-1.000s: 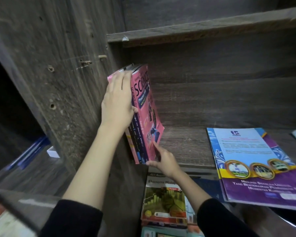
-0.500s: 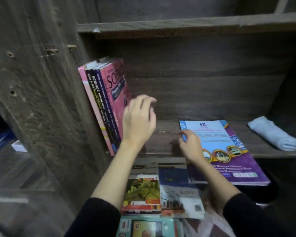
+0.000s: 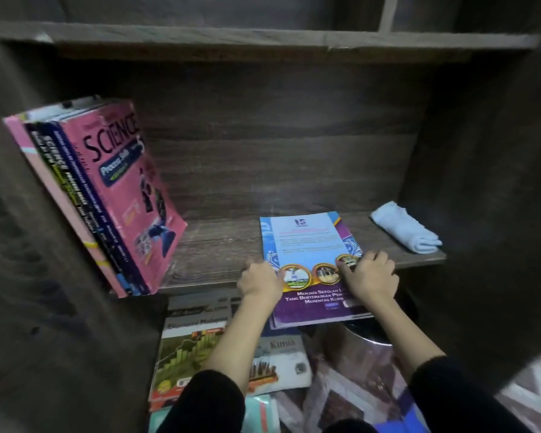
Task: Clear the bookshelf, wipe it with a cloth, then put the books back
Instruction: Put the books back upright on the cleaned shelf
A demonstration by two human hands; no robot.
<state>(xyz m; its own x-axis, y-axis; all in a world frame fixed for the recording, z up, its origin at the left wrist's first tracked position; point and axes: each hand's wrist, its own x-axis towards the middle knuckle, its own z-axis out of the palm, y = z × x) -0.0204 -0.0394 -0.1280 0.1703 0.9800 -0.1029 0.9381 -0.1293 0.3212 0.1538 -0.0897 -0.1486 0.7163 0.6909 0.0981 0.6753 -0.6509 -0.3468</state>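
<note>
Head view; close, down onto shelf

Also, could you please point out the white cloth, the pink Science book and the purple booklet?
white cloth [image 3: 402, 228], head view, middle of the fold
pink Science book [image 3: 119, 198], head view, front cover
purple booklet [image 3: 306, 239], head view, pale upper cover

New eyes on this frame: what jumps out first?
The pink science book, leaning with a few others against the left wall of the shelf, draws the eye first. Next come the left hand and right hand, each gripping a side of the purple-and-blue booklet, which lies flat and overhangs the shelf's front edge. A folded white cloth lies at the shelf's right end.
</note>
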